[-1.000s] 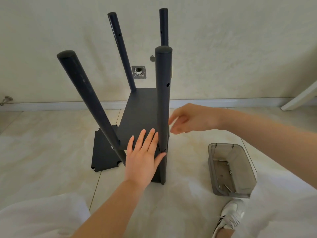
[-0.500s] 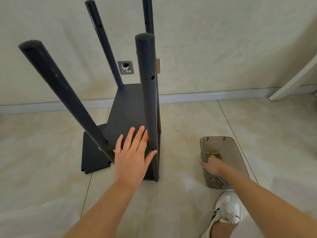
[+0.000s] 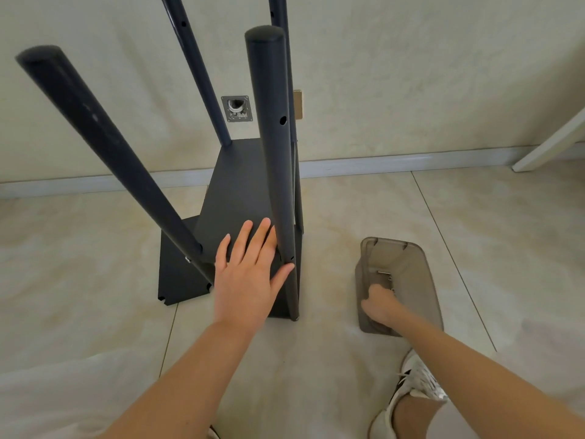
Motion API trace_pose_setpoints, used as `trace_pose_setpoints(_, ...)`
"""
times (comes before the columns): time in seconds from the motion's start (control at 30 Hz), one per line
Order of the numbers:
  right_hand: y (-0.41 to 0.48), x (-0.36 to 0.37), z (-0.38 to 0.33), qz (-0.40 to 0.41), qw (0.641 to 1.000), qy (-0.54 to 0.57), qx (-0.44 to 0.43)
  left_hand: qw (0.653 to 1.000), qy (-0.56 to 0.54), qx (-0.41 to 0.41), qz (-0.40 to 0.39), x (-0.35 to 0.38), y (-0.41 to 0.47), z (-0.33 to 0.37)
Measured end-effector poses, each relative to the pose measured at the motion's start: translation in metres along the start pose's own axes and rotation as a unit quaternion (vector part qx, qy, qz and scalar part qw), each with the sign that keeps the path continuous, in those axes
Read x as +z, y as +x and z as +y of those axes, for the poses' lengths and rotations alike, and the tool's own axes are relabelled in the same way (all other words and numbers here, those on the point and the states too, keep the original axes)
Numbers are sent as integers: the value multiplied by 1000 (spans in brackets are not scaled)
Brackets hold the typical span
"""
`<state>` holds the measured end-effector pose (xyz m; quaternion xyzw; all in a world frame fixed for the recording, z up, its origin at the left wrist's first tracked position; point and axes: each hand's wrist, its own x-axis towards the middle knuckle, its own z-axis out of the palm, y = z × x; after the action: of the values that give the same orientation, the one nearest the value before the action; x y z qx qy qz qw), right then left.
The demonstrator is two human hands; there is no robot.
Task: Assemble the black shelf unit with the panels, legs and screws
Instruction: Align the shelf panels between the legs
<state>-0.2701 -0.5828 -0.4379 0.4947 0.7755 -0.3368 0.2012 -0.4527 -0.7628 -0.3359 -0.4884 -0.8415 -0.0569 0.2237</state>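
Just under left hand (image 3: 245,280), panel (image 3: 240,191)

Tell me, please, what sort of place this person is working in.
Probably a room in a home, working on the floor: glossy beige floor tiles, a cream wall with a white baseboard, and an open socket box in it.
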Motion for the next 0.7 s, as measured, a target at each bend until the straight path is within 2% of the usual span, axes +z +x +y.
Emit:
trace_pose_setpoints(0.2, -12, 39, -33, -44, 996, -5, -76, 1000, 5, 5, 9, -1, 0, 1)
trace_pose_setpoints(0.53, -11, 69, -45, -99, 990, -24, -92, 1000, -5, 0, 15, -3, -1, 0)
trace_pose_setpoints(0.6, -6, 66, -43, -113, 989, -9, -91, 1000, -9, 0, 13, -1, -2, 1)
trace_pose_setpoints(0.7, 2, 64, -38, -100, 989, 82, -73, 1000, -20, -6, 20, 1, -2, 1)
